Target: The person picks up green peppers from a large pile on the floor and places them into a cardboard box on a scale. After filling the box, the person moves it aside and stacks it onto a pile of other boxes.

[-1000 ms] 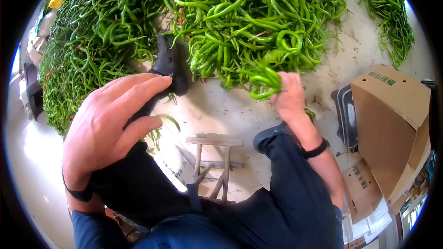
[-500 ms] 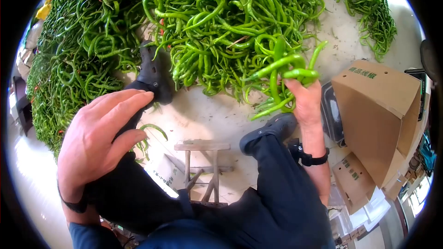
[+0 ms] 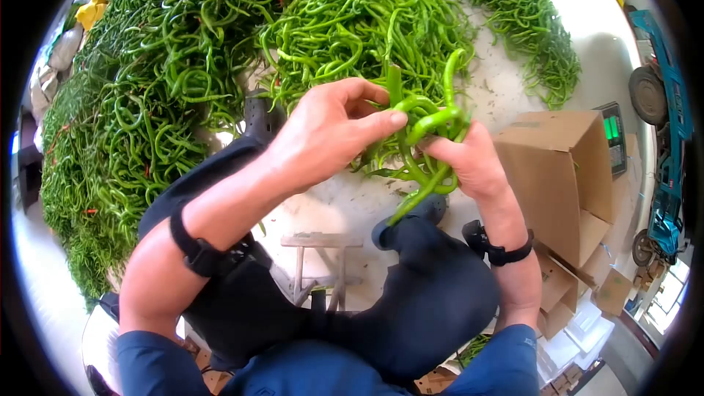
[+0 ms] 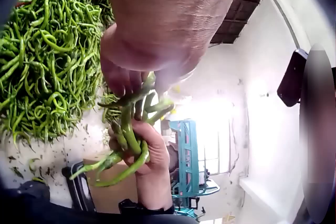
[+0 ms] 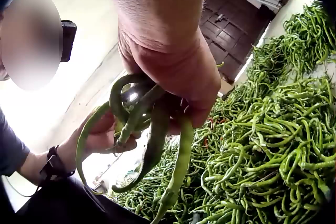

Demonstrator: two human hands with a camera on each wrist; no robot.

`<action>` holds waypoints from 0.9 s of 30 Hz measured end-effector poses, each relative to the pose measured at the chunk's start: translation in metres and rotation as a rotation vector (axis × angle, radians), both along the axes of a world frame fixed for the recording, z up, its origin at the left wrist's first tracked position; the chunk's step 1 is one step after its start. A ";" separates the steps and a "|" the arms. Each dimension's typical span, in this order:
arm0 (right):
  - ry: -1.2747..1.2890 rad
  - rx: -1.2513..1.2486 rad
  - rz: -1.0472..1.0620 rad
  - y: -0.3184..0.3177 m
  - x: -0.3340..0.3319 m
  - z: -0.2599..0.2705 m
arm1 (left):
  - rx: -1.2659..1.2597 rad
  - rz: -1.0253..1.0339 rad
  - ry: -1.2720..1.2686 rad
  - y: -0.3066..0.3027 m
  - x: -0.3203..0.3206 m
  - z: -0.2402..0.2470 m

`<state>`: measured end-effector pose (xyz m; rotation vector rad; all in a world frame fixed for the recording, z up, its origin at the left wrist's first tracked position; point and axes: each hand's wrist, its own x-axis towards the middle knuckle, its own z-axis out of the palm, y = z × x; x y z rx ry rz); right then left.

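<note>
Several long green peppers (image 3: 429,126) are in my right hand (image 3: 473,161), the thumb laid across them and their ends sticking out on both sides. From the left, my left hand (image 3: 330,132) reaches the same bunch, its thumb and bent fingers around the near ends. The left wrist view has the peppers (image 4: 128,129) between my left hand (image 4: 152,61) above and my right hand (image 4: 152,155) below. Curved peppers (image 5: 157,140) dangle under my right hand (image 5: 178,77) in the right wrist view, with my left hand (image 5: 102,134) behind them.
A light green pepper pile (image 3: 345,22) lies on the floor ahead, beside a larger darker pile (image 3: 147,103) at the left. Another heap (image 3: 528,29) is at the upper right. Cardboard boxes (image 3: 535,154) stand at the right, and a small wooden stool (image 3: 323,240) between the legs.
My right hand has lifted its peppers away from the pile. My left hand has moved from above the left leg across to the bunch. The view has shifted to the right.
</note>
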<state>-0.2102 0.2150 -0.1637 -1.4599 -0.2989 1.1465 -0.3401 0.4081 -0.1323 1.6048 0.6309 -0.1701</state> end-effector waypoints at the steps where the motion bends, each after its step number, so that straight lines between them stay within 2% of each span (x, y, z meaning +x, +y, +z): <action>1: 0.001 -0.010 0.007 -0.001 -0.003 0.010 | -0.032 0.049 -0.012 -0.004 0.002 -0.001; 7: -0.068 -0.004 -0.003 -0.023 -0.008 0.036 | -0.319 0.265 -0.001 -0.016 0.014 0.015; 12: -0.093 -0.049 -0.043 -0.033 -0.017 0.053 | -0.004 0.036 -0.148 -0.022 0.021 0.015; 14: -0.081 -0.021 -0.033 -0.035 -0.018 0.050 | 0.035 0.052 -0.165 -0.022 0.026 0.007; 19: 0.065 0.042 -0.045 -0.047 -0.010 0.040 | 0.124 0.231 -0.324 0.000 0.038 0.027; 21: 0.131 0.028 -0.063 -0.056 -0.003 0.030 | 0.123 0.401 -0.411 0.021 0.044 0.034; 23: 0.304 0.140 -0.134 -0.068 0.004 0.029 | 0.034 0.520 -0.551 0.035 0.045 0.049; 25: 0.448 0.237 -0.219 -0.080 0.015 0.034 | -0.091 0.535 -0.574 0.044 0.041 0.055; 26: 0.467 0.247 -0.247 -0.094 0.026 0.018 | -0.068 0.509 -0.529 0.041 0.039 0.056; 27: 0.532 0.366 -0.261 -0.098 0.030 0.021 | -0.045 0.481 -0.485 0.037 0.037 0.057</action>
